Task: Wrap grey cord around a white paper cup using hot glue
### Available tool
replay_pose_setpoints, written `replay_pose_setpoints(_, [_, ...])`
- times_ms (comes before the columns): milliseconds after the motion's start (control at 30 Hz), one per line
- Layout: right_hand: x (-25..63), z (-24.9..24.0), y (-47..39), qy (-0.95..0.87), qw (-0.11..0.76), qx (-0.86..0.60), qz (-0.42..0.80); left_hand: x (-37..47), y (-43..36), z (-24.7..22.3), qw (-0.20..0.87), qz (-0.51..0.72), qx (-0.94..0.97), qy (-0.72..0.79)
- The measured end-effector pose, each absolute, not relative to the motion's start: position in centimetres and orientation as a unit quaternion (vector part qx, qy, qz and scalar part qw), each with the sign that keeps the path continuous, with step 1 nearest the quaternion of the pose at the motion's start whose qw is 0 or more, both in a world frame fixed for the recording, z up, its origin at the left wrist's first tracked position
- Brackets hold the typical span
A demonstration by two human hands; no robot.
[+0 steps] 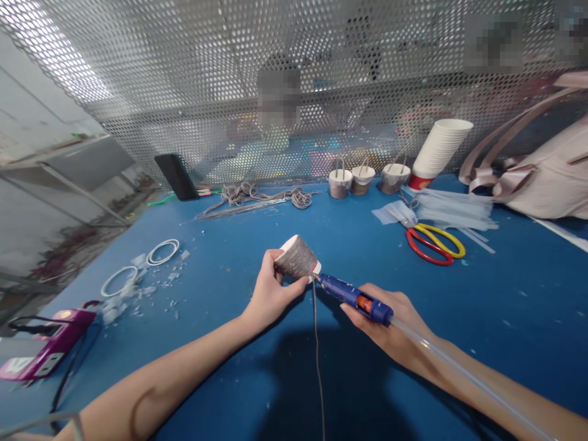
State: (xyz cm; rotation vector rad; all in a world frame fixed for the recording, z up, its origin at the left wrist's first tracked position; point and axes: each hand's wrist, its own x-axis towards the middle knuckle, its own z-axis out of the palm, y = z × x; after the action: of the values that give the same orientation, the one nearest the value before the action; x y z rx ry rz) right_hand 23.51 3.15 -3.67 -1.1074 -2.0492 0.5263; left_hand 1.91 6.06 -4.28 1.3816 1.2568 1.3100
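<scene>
Cup [296,258] mid-frame, gripped in left hand [270,295], mostly wrapped with a bare strip near its base, grey cord [316,343] hanging loose, right hand [397,321] closed around glue gun [342,290], three handled cups [340,187] upper right look wrapped

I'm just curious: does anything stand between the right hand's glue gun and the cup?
Nothing visible does. The glue gun in the right hand has its tip right at the cup in the left hand; the string trails below.
</scene>
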Motion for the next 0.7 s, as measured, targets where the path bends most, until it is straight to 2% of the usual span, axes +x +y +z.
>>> replay_pose_setpoints(500, [23.55, -3.22, 3.13, -0.761, 0.357, -0.485, 0.242, 1.92, 6.00, -4.06, 0.437, 0.511, 0.542, 0.504])
replay_pose_setpoints(700, [23.39, -3.79, 2.91, -0.779, 0.374, -0.450, 0.227, 1.99, 5.96, -3.90, 0.440, 0.516, 0.534, 0.505])
